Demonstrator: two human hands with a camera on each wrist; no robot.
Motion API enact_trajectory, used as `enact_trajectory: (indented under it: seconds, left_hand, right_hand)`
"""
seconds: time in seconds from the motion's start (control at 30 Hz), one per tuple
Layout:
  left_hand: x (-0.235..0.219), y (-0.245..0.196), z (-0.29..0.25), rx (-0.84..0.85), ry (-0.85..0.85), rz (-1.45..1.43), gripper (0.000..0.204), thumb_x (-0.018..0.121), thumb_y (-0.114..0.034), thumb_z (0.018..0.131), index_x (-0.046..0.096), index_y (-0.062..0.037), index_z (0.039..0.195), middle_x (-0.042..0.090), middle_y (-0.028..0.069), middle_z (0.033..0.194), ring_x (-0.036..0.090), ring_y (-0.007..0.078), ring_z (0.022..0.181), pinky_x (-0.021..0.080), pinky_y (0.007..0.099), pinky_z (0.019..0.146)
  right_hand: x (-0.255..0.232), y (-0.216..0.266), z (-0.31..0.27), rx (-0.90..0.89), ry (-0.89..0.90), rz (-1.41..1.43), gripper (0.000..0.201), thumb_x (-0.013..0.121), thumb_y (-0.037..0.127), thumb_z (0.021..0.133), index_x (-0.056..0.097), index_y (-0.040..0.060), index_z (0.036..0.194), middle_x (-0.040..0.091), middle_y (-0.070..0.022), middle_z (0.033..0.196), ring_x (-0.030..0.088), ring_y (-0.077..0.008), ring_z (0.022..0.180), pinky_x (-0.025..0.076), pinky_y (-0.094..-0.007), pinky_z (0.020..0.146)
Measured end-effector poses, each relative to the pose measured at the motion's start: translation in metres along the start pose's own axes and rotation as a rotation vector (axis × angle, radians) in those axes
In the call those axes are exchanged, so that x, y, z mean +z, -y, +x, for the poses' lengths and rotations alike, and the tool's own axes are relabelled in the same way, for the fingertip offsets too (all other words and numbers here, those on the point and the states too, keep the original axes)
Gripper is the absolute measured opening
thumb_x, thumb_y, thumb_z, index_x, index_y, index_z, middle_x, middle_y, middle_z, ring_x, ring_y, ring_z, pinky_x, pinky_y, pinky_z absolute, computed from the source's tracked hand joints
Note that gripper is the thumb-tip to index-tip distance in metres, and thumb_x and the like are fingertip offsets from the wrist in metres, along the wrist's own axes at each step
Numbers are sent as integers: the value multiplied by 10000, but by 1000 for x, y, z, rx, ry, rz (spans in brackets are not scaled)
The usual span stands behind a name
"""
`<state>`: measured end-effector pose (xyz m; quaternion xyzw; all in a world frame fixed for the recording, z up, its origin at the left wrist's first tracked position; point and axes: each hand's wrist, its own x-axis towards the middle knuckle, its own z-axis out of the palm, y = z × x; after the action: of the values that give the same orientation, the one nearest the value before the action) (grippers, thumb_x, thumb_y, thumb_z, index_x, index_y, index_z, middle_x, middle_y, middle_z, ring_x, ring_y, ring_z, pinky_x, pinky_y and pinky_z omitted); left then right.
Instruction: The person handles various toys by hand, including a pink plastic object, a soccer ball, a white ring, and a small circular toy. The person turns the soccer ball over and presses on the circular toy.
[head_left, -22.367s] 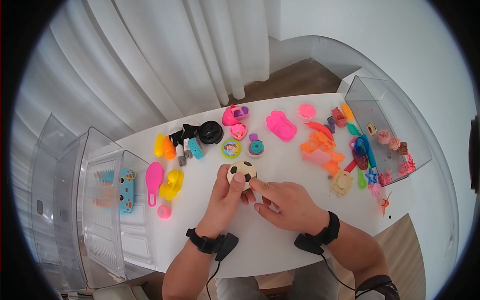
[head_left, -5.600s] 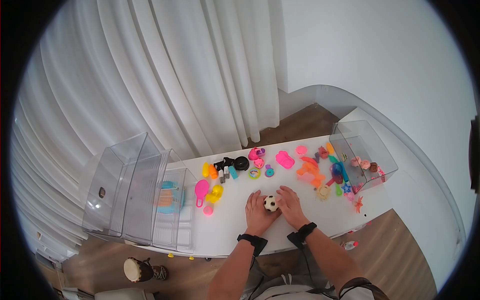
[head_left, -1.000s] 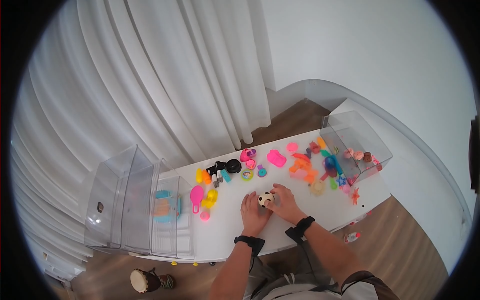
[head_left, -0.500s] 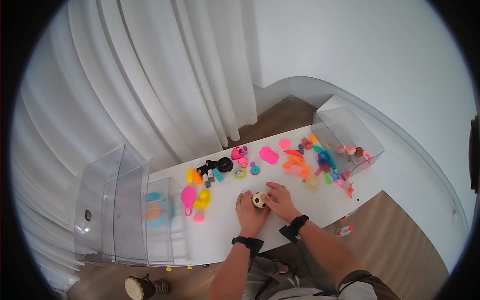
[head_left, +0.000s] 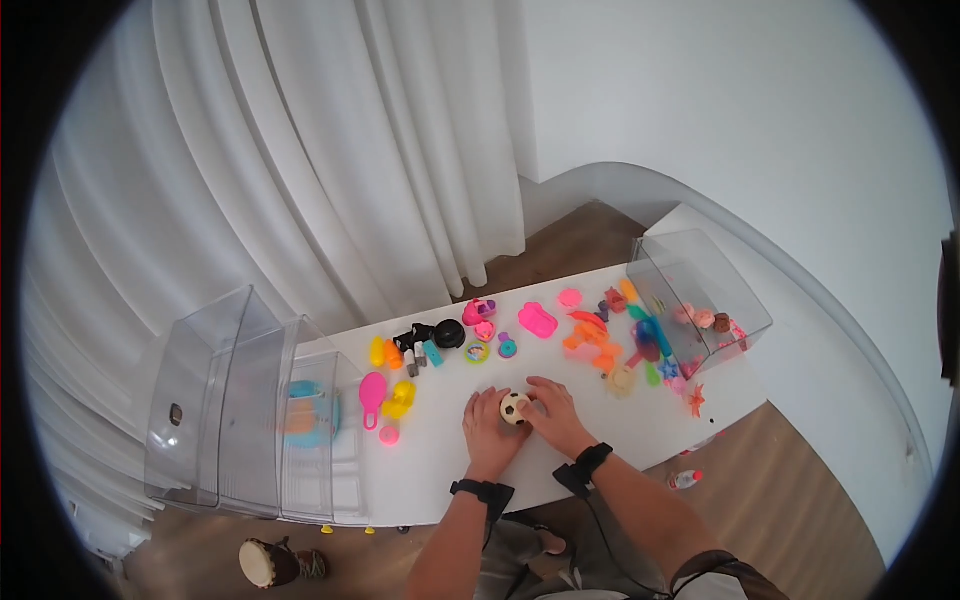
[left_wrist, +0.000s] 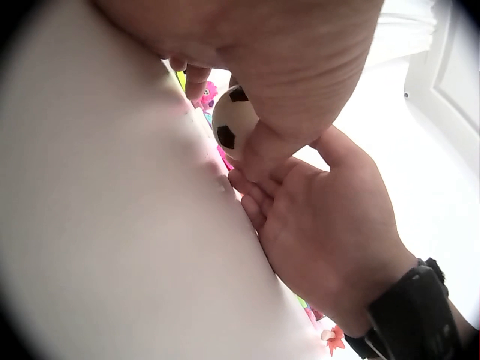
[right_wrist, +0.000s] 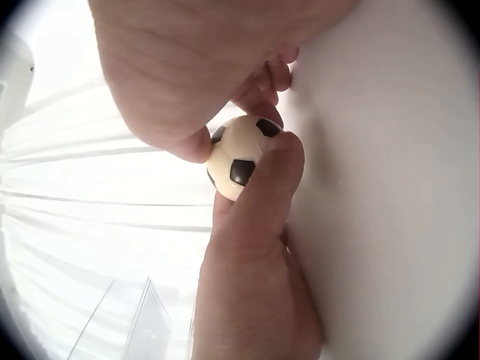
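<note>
A small toy soccer ball (head_left: pixel 514 408), cream with black patches, is between both hands low over the white table (head_left: pixel 440 470). In the head view my left hand (head_left: pixel 490 438) holds it from the left. Its thumb lies across the ball (right_wrist: pixel 241 171) in the right wrist view. From the right, my right hand (head_left: pixel 558 418) pinches the ball, its thumb tip at the ball's edge and its fingers partly hidden behind. The left wrist view shows the ball (left_wrist: pixel 232 124) partly covered by the left hand (left_wrist: pixel 300 67), with the right hand (left_wrist: pixel 326 232) beneath.
Left stand clear plastic bins (head_left: pixel 250 430), with a blue item (head_left: pixel 330 415) inside. Closer are a pink brush (head_left: pixel 372 395) and yellow duck (head_left: pixel 399 400). Several bright toys, including a pink car-shaped piece (head_left: pixel 538 320), line the back. A clear box (head_left: pixel 715 290) stands right, beside orange toys (head_left: pixel 590 340).
Compared with the oldest frame, the head view is wider and the ball looks smaller. Both hands stay on the ball throughout. Over the last second the view shifts slightly.
</note>
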<state>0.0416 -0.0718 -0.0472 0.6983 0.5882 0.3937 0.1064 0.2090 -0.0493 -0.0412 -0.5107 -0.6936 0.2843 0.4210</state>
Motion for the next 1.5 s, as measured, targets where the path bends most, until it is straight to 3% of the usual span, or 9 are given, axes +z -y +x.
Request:
enact_trajectory:
  seconds: [0.23,0.7,0.87,0.97,1.1,1.17,1.27,1.37,1.5]
  left_hand:
    - [1,-4,3,-133,-14,-69,677,922,-271,738,608,-130,1321,618,146,1442,461,441,1439,393,565,1179]
    - [9,15,2,132,-19,85,681,910,-257,729,613,-124,1328,627,140,1396,485,434,1401,365,556,1199]
    - [2,-1,3,3,33,28,743,945,-269,688,584,-111,1317,612,144,1401,473,450,1402,377,575,1181]
    - [7,12,2,7,30,29,755,956,-279,677,581,-101,1308,589,151,1435,459,454,1416,377,579,1178]
    - [7,15,-1,74,39,93,728,944,-321,703,615,-87,1308,555,165,1489,421,450,1455,360,570,1196]
    - [5,10,-4,46,47,104,721,932,-338,718,627,-85,1321,547,163,1505,413,445,1464,358,566,1201]
    - [7,11,-2,28,31,118,700,914,-318,733,645,-75,1331,550,154,1506,428,435,1451,372,554,1192]
    - [7,8,-3,46,13,137,708,912,-291,733,640,-68,1347,561,154,1490,453,429,1427,388,545,1179]
    - [3,4,-3,17,22,49,796,926,-376,733,604,-69,1394,541,184,1512,423,417,1468,369,533,1206]
  right_hand:
    - [4,-2,-1,-43,-47,-34,429,681,436,1000,707,33,1146,604,-173,1462,522,-375,1357,392,-499,1146]
    - [2,-1,-4,-108,-147,-26,447,808,364,873,669,17,1118,601,-211,1428,554,-393,1310,430,-520,1098]
    - [-2,9,-5,-27,-84,33,464,633,430,1037,737,19,848,626,-192,1424,535,-394,1327,392,-504,1142]
    - [-2,10,-3,-44,-82,8,497,568,417,1075,742,24,825,634,-194,1412,535,-394,1323,386,-505,1144]
    - [5,3,-1,-76,-115,-49,407,616,377,1040,749,12,918,660,-191,1352,568,-400,1274,430,-527,1098]
    - [9,4,1,-63,-197,19,383,638,387,1021,718,19,1091,659,-185,1352,573,-398,1275,427,-533,1104]
    - [-2,6,0,-50,-122,65,433,674,405,988,666,39,1219,658,-181,1350,578,-396,1277,426,-535,1110]
    - [-2,4,-1,-139,-124,48,434,693,436,966,711,44,1151,656,-182,1367,574,-397,1286,426,-533,1114]
    - [5,-6,-1,-60,-75,-20,405,678,434,984,747,47,1081,648,-183,1392,570,-395,1293,428,-523,1120]
